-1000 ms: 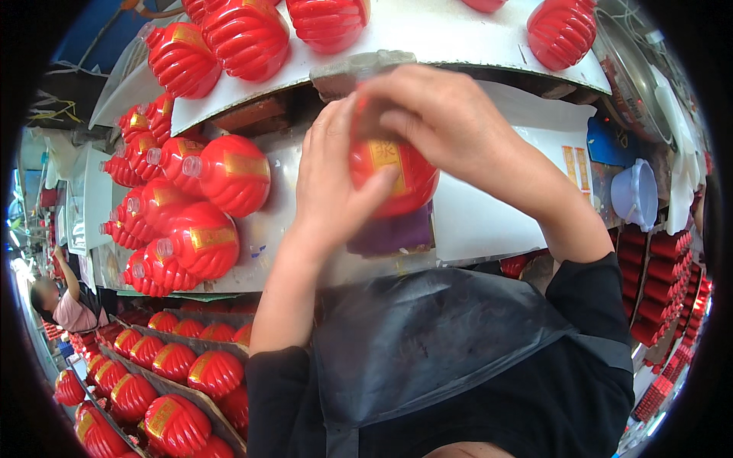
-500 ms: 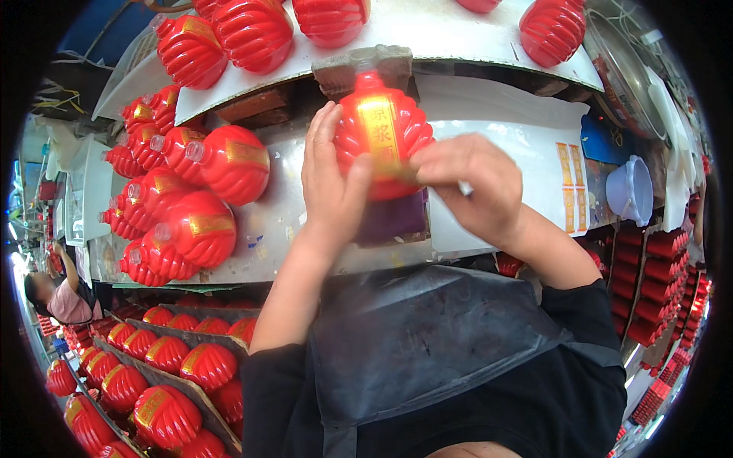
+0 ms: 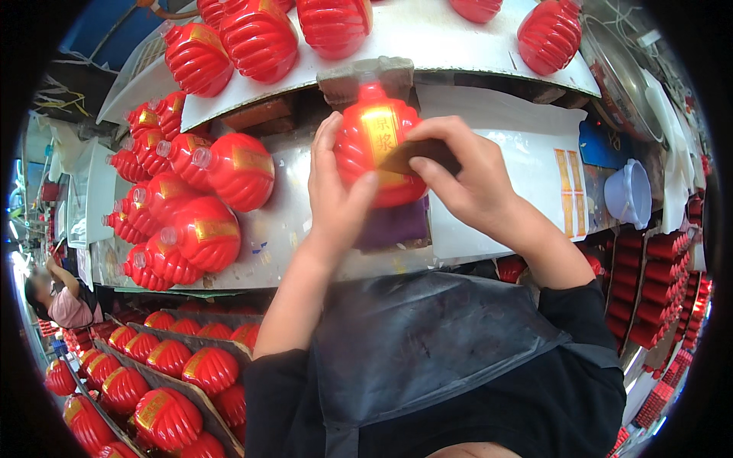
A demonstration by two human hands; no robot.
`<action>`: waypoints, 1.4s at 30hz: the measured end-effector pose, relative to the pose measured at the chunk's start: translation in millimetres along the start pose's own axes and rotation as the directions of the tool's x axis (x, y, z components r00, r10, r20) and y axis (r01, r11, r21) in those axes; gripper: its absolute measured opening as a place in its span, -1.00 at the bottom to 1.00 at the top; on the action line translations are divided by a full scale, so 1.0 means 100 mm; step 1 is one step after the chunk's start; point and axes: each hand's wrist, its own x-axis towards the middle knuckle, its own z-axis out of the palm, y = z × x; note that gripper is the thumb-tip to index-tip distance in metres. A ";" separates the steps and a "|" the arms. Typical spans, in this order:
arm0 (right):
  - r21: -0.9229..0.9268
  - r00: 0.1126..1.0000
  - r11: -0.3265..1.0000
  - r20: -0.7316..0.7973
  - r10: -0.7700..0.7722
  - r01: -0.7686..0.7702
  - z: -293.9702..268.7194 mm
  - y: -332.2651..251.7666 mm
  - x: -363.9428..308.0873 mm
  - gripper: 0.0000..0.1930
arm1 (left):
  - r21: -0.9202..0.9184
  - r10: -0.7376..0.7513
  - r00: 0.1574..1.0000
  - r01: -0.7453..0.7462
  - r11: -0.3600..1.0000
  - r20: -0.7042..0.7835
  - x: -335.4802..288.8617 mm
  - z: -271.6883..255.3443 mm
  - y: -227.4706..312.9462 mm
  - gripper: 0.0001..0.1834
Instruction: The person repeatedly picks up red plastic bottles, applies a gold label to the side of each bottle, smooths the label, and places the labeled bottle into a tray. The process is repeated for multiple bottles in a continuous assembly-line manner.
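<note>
A ribbed red bottle (image 3: 353,136) with a gold label (image 3: 379,126) on its front lies in front of me, its neck pointing away against a notched grey block (image 3: 398,75). My left hand (image 3: 336,187) grips the bottle's left side, with the fingers along its edge and the thumb near the front. Between the thumb and fingers of my right hand (image 3: 479,182) is a dark, flat, scraper-like piece (image 3: 434,154). That piece lies over the lower right of the label and hides part of it. Beneath the bottle shows a purple pad (image 3: 395,225).
Several red bottles (image 3: 240,172) crowd the bench at left, and others stand on the white shelf (image 3: 427,38) behind. To the right are a white sheet (image 3: 489,206) with gold labels (image 3: 569,191) and a lilac bucket (image 3: 628,192). Crates of bottles (image 3: 168,416) fill the lower left; another person (image 3: 67,298) is beyond.
My right hand has shifted slightly up, and the dark flat piece now shows in it, against the label. My left hand still holds the bottle.
</note>
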 end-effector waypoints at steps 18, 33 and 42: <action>-0.223 0.946 0.927 0.190 -0.264 0.303 0.03 0.21 0.93 -0.75 | -0.126 -0.104 0.995 0.104 0.987 0.001 0.06 -0.05 0.06 -0.16; -0.204 0.981 0.970 -0.116 -0.155 0.129 0.10 0.35 0.56 -0.70 | -0.539 -0.332 0.889 0.455 0.708 0.315 0.64 -0.16 0.01 -0.68; -0.021 0.959 0.972 0.167 -0.228 0.235 -0.15 0.01 0.73 -0.68 | -0.372 -0.261 0.920 0.361 0.855 0.292 0.50 -0.16 0.27 0.03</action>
